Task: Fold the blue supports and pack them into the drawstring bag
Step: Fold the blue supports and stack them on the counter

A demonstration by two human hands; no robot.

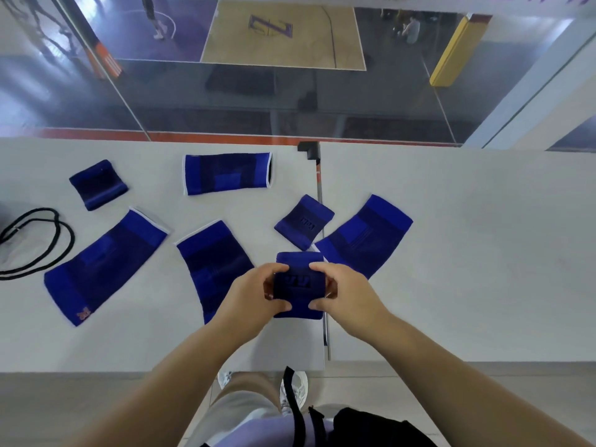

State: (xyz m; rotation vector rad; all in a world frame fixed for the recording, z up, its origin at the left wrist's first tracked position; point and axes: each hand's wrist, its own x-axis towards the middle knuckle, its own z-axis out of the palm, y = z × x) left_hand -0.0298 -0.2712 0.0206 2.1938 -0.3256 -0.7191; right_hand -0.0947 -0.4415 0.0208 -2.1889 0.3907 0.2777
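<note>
Your left hand (254, 293) and right hand (343, 291) pinch the wristband (298, 285) by opposite edges — the bag (19, 246) lies far left, nearer your left.

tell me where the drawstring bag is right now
In the head view the drawstring bag lies at the table's far left edge, partly cut off, its black cord looping beside the leftmost long blue support.

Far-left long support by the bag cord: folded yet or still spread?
Spread. The far-left long support lies flat at full length on the table, one layer; neither hand touches it.
</note>
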